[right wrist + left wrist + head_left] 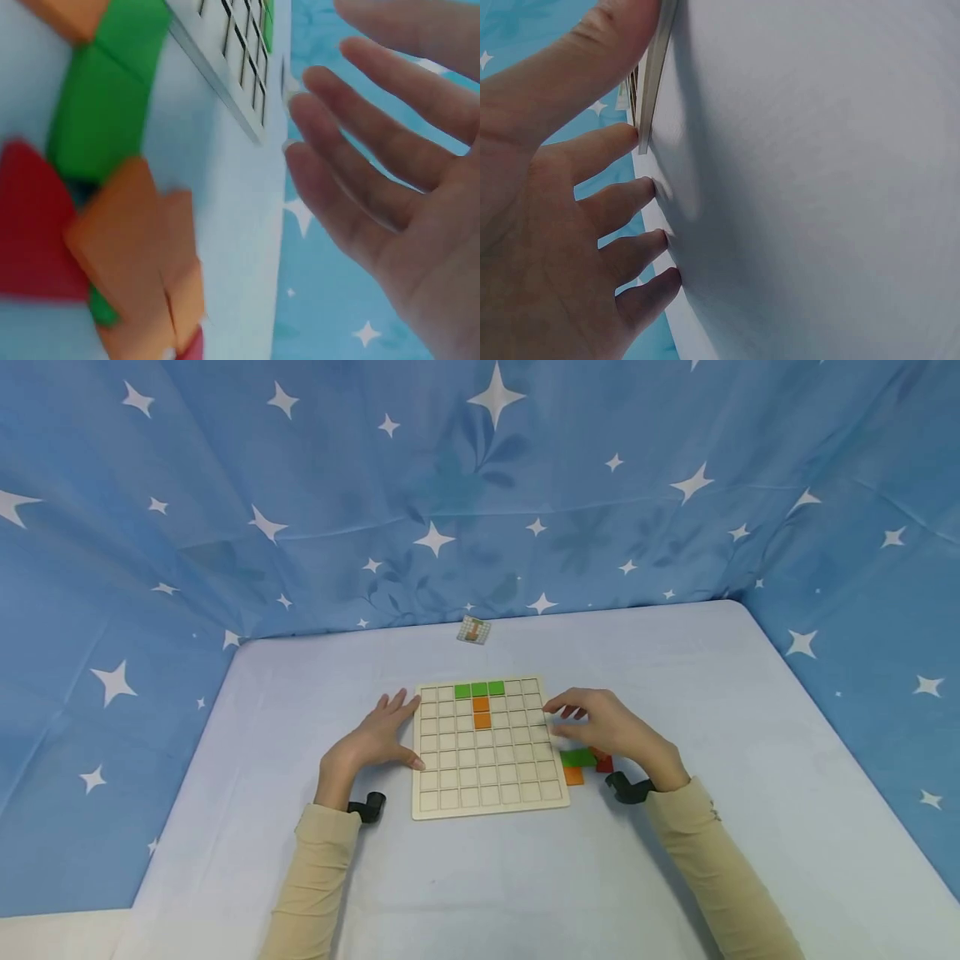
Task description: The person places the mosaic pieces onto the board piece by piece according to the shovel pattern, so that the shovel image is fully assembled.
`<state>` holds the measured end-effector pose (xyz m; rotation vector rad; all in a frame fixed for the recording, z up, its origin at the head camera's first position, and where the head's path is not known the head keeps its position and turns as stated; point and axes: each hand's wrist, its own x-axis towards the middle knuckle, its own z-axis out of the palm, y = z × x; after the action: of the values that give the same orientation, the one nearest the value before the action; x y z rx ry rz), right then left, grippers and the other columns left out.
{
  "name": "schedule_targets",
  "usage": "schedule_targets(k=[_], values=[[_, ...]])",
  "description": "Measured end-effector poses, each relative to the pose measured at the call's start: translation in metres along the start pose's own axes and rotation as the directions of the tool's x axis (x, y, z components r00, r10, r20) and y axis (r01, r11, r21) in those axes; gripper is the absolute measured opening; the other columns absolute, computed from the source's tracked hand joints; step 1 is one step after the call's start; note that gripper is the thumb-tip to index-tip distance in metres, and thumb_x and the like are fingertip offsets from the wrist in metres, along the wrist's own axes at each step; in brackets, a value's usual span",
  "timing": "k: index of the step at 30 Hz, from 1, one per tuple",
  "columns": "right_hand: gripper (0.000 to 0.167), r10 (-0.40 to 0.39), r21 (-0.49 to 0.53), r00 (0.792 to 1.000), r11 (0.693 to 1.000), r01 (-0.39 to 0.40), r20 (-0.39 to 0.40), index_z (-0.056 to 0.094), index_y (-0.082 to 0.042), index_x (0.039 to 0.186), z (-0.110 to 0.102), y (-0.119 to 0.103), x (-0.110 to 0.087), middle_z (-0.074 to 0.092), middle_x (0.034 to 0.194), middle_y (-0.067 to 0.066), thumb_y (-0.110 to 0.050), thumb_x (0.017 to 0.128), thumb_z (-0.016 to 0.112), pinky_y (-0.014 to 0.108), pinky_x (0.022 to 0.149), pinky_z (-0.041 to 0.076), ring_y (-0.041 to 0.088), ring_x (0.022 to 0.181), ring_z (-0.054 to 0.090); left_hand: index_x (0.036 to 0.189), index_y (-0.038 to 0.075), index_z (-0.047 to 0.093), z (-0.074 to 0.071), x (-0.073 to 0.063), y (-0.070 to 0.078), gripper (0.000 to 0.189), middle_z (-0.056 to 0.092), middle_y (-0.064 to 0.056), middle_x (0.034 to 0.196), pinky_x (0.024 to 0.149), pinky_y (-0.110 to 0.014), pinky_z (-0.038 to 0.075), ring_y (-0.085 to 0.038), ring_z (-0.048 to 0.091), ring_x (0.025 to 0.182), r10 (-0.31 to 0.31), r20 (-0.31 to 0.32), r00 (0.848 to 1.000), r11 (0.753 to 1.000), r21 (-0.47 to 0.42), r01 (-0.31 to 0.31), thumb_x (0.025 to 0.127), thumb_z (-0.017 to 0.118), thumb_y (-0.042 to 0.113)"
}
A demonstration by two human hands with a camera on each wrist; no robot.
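Note:
A pale wooden board (486,777) marked into square cells lies on the table. Three green tiles (479,689) form a row along its far side, with two orange tiles (482,720) in a column below the middle one. My left hand (377,735) spreads its fingers at the board's left edge, thumb and forefinger touching the rim. By the right edge hovers my right hand (600,720), its fingers loosely bent and holding nothing. Beneath it, loose green tiles (101,112), orange tiles (124,232) and a red tile (37,225) lie in a heap, partly hidden by the hand in the head view.
A small patterned card (473,630) lies near the back edge of the white-covered table (285,693). Behind it hangs a blue curtain (337,468) with white stars. Black wrist cameras (628,788) are strapped to both wrists.

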<state>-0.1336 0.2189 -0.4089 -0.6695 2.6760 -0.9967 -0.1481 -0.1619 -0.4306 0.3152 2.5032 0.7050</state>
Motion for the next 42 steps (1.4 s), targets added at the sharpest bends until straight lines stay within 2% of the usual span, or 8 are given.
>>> schedule_targets(k=[7, 15, 31, 36, 42], values=[[0.035, 0.118, -0.035, 0.993, 0.993, -0.117, 0.030, 0.069, -0.001, 0.128, -0.014, 0.011, -0.003, 0.070, 0.127, 0.016, -0.009, 0.094, 0.073, 0.051, 0.095, 0.055, 0.033, 0.109, 0.064, 0.166, 0.014, 0.020, -0.003, -0.001, 0.000, 0.116, 0.001, -0.014, 0.174, 0.124, -0.070, 0.010, -0.041, -0.007, 0.159, -0.007, 0.010, 1.000, 1.000, -0.004, 0.007, 0.076, 0.092, 0.032], [0.038, 0.226, -0.039, 0.969, 0.974, -0.223, 0.101, 0.067, -0.002, 0.132, -0.025, 0.023, -0.006, 0.067, 0.126, 0.020, -0.011, 0.095, 0.072, 0.047, 0.089, 0.058, 0.036, 0.111, 0.063, 0.166, 0.014, 0.019, -0.002, 0.000, -0.002, 0.117, 0.001, -0.015, 0.174, 0.123, -0.071, 0.009, -0.042, -0.008, 0.159, -0.009, 0.010, 1.000, 1.000, 0.001, 0.009, 0.076, 0.092, 0.033], [0.032, 0.289, -0.026, 0.948, 0.957, -0.288, 0.138, 0.068, 0.001, 0.125, -0.030, 0.046, -0.014, 0.068, 0.120, 0.019, 0.001, 0.093, 0.067, 0.049, 0.095, 0.057, 0.033, 0.106, 0.061, 0.166, 0.014, 0.019, -0.002, -0.002, 0.001, 0.117, 0.001, -0.015, 0.174, 0.123, -0.072, 0.010, -0.043, -0.007, 0.159, -0.009, 0.011, 1.000, 1.000, 0.006, 0.009, 0.076, 0.092, 0.033], [0.029, 0.300, -0.028, 0.944, 0.954, -0.300, 0.139, 0.068, 0.001, 0.122, -0.031, 0.047, -0.014, 0.066, 0.115, 0.018, 0.004, 0.093, 0.065, 0.048, 0.092, 0.057, 0.032, 0.102, 0.059, 0.166, 0.014, 0.020, -0.001, -0.001, 0.000, 0.117, 0.002, -0.015, 0.174, 0.122, -0.073, 0.011, -0.043, -0.007, 0.159, -0.002, 0.006, 1.000, 1.000, 0.006, 0.002, 0.076, 0.092, 0.034], [0.024, 0.300, -0.076, 0.945, 0.954, -0.292, 0.133, 0.069, 0.001, 0.117, -0.031, 0.049, -0.013, 0.068, 0.109, 0.016, 0.003, 0.093, 0.066, 0.047, 0.090, 0.056, 0.030, 0.096, 0.058, 0.166, 0.015, 0.019, -0.001, 0.000, 0.000, 0.117, 0.002, -0.014, 0.174, 0.122, -0.072, 0.010, -0.042, -0.007, 0.159, -0.002, 0.009, 1.000, 1.000, 0.008, 0.002, 0.076, 0.092, 0.034]])
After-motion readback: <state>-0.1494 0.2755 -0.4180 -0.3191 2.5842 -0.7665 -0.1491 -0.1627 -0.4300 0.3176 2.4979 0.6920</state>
